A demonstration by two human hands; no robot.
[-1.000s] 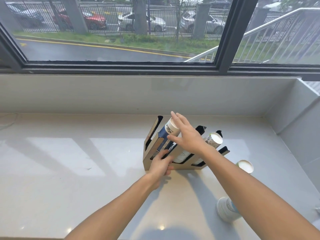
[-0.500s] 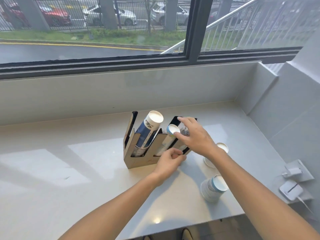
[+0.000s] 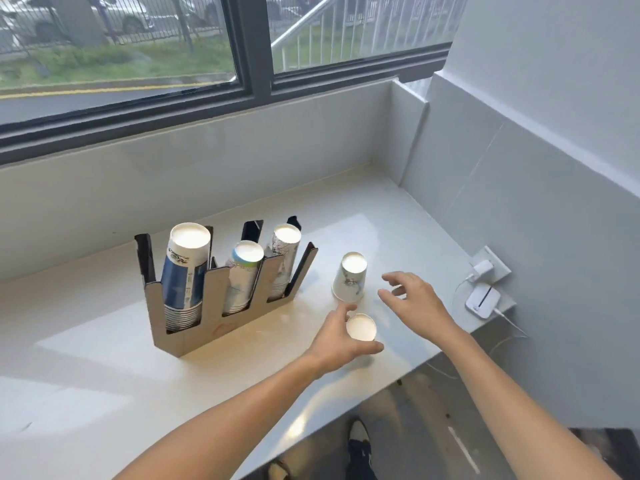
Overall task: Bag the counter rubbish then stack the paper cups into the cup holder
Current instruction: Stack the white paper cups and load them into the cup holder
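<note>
Paper cup [image 3: 361,327] inside curled left hand [image 3: 337,341] fingers; right hand [image 3: 415,303] spread, empty, above counter [image 3: 104,358].

Over the counter [image 3: 104,358] the two forearms are bare for all the length that can be seen, and no sleeve edge shows on them. The left hand [image 3: 334,341] and the right hand [image 3: 420,306] are bare also, with slim fingers. Under the front edge of the counter a dark shoe [image 3: 360,441] with a paler rim shows on the floor, though it is too blurred to tell more.
</note>
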